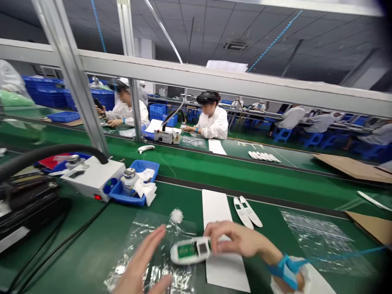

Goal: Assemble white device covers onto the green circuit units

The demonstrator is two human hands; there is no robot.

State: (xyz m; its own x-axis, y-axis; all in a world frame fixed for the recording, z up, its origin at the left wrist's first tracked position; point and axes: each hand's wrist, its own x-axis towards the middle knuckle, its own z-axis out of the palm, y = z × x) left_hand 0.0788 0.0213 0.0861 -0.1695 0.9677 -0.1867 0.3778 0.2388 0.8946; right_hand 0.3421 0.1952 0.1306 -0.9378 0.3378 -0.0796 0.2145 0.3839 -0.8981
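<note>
One device shell (190,250) points its long axis sideways across the white paper strip's (228,271) left edge, its right end pinched by the nearer right hand (234,239), while the left hand (143,265), open and empty, sits left of that strip.

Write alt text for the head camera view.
A person's right hand holds a white casing with a green circuit board at a green workbench; the open left hand is beside the casing. Nearby lie white paper, clear plastic and a blue tray; people in white work opposite.
</note>
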